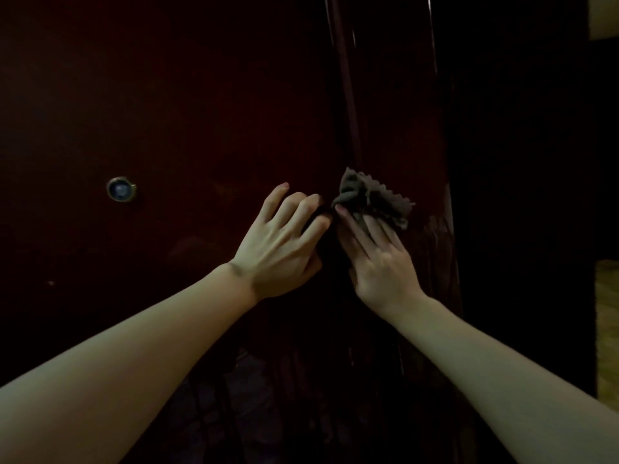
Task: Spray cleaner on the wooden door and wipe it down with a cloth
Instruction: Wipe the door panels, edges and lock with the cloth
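While light is low, detail is poor: dim frame, dark tones throughout.
Door: wooden door (167, 95), dark reddish-brown and glossy, fills most of the view; its long axis runs top to bottom, leaning slightly with the wide-angle lens.
Door edge: rounded vertical moulding (348, 95) catches a highlight, running down to the hands.
Peephole: brass-ringed peephole (121, 189) on the door face, well left of both hands.
Cloth: grey cloth (371, 195) with a zigzag-cut edge, bunched, lying against the door just right of the moulding; loose corner points up and right.
Right hand: right hand (378, 259) presses the cloth to the wood with straight fingers, fingertips under the folds.
Left hand: left hand (284, 242) just beside the right, fingers curled around the door's edge; what lies under them is lost in shadow.
Far right: strip of pale floor (607, 329) beyond the door.
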The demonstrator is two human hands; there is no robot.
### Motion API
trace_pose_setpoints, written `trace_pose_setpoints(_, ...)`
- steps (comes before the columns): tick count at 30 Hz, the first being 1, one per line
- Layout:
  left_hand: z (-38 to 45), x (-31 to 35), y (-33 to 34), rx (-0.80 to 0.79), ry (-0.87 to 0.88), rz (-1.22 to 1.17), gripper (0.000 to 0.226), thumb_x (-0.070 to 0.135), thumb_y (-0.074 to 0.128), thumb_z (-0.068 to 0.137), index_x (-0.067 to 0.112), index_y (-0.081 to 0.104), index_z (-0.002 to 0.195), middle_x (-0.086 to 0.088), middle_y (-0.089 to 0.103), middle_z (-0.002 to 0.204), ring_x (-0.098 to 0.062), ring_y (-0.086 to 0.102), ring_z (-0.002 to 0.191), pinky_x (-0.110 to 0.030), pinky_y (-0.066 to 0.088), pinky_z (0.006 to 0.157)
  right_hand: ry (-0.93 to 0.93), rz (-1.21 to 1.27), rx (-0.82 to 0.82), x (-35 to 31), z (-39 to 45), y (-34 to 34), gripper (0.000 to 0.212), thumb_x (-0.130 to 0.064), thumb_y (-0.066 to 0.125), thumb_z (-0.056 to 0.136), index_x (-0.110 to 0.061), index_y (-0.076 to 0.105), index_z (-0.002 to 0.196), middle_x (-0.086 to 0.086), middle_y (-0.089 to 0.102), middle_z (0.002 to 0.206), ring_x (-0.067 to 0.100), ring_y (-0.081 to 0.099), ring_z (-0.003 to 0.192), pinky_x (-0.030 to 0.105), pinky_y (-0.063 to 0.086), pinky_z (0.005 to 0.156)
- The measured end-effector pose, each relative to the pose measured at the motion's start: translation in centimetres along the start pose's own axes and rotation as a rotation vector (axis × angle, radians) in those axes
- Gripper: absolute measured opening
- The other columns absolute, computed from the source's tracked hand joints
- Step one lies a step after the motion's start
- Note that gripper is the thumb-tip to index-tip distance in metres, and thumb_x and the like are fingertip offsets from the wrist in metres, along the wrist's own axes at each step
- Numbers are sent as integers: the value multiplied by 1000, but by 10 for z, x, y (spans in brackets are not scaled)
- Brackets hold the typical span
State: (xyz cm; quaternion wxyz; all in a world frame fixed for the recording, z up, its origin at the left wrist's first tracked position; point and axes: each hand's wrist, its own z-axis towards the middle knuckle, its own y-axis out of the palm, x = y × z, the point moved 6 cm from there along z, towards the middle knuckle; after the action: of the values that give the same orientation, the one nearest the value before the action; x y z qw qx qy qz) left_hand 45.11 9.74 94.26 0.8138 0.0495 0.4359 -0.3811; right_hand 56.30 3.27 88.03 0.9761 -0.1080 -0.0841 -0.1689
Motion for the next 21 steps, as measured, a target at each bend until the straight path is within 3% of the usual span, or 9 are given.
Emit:
trace_pose_setpoints(6, 24, 21, 10, -122, -30, 59, 62, 40, 39, 87, 7, 42, 140, -16, 40, 145, -32, 42, 125, -51, 23, 112, 58, 31, -68, -6, -102, 17, 59, -12, 49, 79, -7, 43, 137, 13, 55, 137, 36, 49, 125, 42, 29, 113)
trace_pose_setpoints(9, 33, 25, 13, -144, -35, 72, 68, 44, 34, 86, 6, 40, 142, -16, 38, 147, -31, 38, 127, -51, 22, 112, 75, 69, -84, 0, -83, 15, 63, -19, 49, 78, -8, 39, 139, 15, 57, 135, 33, 45, 129, 43, 31, 111)
trace_pose_setpoints(11, 39, 25, 14, -139, -44, 68, 71, 49, 32, 85, 5, 41, 140, -17, 40, 145, -31, 36, 127, -51, 21, 111, 106, 126, -31, 10, -47, 7, 63, -19, 48, 82, -7, 36, 142, 14, 48, 144, 35, 41, 135, 46, 29, 114)
trace_pose_setpoints(15, 47, 28, 17, -114, -56, 63, 73, 52, 38, 84, 3, 44, 137, -19, 44, 141, -33, 38, 125, -52, 24, 111, 222, 184, 107, 33, -11, -3, 50, -18, 41, 96, 0, 39, 143, 15, 34, 153, 35, 26, 145, 52, 25, 117)
trace_pose_setpoints(18, 49, 32, 21, -130, -70, 59, 77, 54, 47, 82, 3, 42, 138, -21, 41, 142, -36, 39, 128, -53, 22, 113, 234, 174, 55, 27, -56, 7, 62, -11, 45, 86, -5, 32, 146, 13, 33, 153, 34, 25, 145, 49, 24, 118)
trace_pose_setpoints(21, 50, 39, 23, -140, -59, 57, 78, 53, 53, 80, 3, 41, 138, -21, 37, 146, -37, 38, 130, -54, 22, 114, 221, 177, -47, 21, -104, 13, 60, -10, 46, 79, -5, 39, 138, 17, 49, 143, 37, 38, 138, 54, 39, 108)
